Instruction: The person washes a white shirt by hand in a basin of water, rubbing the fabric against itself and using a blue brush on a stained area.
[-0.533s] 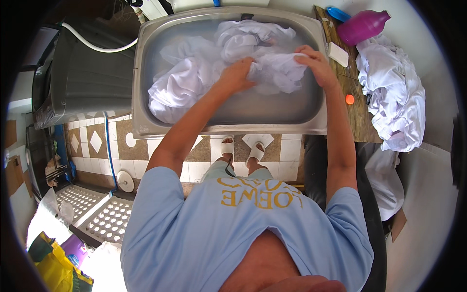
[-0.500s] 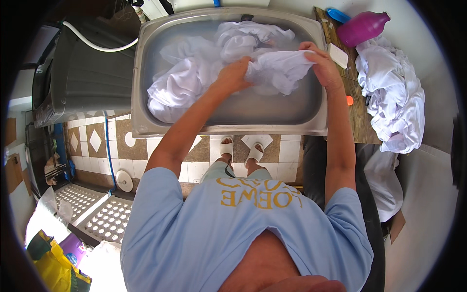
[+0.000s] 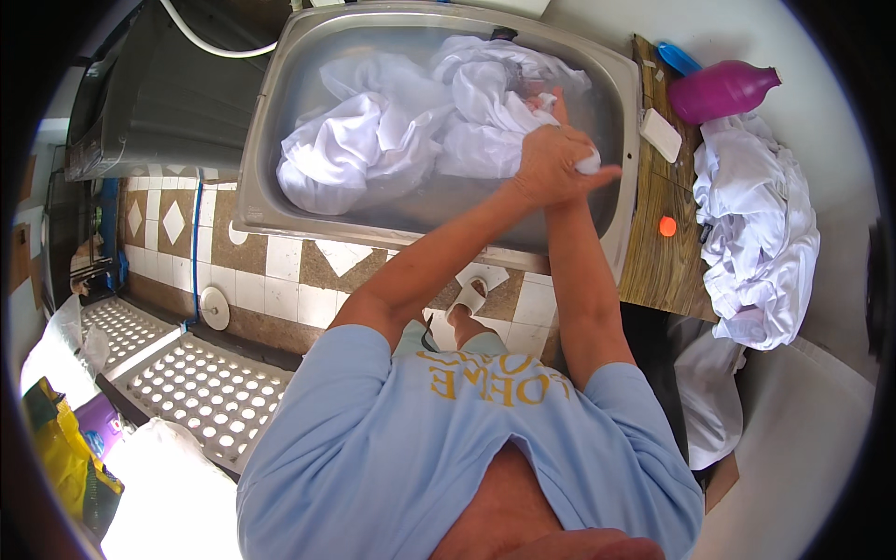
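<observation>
In the sink, wet white cloth lies bunched on the right side in cloudy water. My left hand wraps over a gathered part of it near the right wall, the thumb pointing right. A small wad of the cloth bulges beside that thumb. Directly under the left hand is my right hand, mostly covered. Only its fingers show beyond, against the same cloth. A second white heap sits in the left half of the sink, partly above the water.
To the right, a wooden board carries a white bar, an orange cap, a purple bottle, a blue item and a pile of white fabric. A dark grey appliance stands left of the sink.
My left hand has moved right, onto the right hand. The cloth stretched between them is now bunched in their grip. The view has shifted slightly.
</observation>
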Available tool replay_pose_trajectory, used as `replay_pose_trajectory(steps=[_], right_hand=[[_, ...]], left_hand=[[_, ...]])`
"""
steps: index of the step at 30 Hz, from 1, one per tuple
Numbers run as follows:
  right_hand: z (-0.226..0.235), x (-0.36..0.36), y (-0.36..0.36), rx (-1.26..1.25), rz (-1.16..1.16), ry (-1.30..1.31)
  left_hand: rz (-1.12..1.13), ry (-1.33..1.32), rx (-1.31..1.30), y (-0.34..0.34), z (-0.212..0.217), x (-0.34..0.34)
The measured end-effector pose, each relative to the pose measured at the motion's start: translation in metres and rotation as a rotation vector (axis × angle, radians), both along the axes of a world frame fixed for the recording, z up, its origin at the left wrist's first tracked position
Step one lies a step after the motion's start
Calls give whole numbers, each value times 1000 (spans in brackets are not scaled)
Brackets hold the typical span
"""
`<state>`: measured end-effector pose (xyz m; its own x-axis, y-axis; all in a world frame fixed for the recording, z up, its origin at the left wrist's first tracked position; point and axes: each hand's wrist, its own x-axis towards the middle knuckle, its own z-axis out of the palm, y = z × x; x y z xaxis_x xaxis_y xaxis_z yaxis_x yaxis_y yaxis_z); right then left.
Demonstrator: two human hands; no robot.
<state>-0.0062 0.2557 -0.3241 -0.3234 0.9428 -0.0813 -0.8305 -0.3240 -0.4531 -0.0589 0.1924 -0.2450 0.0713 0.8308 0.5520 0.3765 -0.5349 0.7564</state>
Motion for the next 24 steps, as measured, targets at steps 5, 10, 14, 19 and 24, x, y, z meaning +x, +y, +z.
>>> replay_pose_trajectory(steps=[5, 10, 14, 19, 24], right_hand=[[56, -31, -16, -236, -180, -362], [-8, -1, -8, 216, -57, 324], [53, 6, -17, -290, -66, -593], [73, 47, -17, 617, 67, -1403], [42, 55, -4, 1051, 117, -2017]], left_hand=[[537, -126, -165, 51, -41, -3], [201, -30, 48, 14, -11, 6], [320, -196, -298, 47, -39, -46], [392, 489, 56, 27, -28, -90], [56, 912, -491, 16, -19, -99]])
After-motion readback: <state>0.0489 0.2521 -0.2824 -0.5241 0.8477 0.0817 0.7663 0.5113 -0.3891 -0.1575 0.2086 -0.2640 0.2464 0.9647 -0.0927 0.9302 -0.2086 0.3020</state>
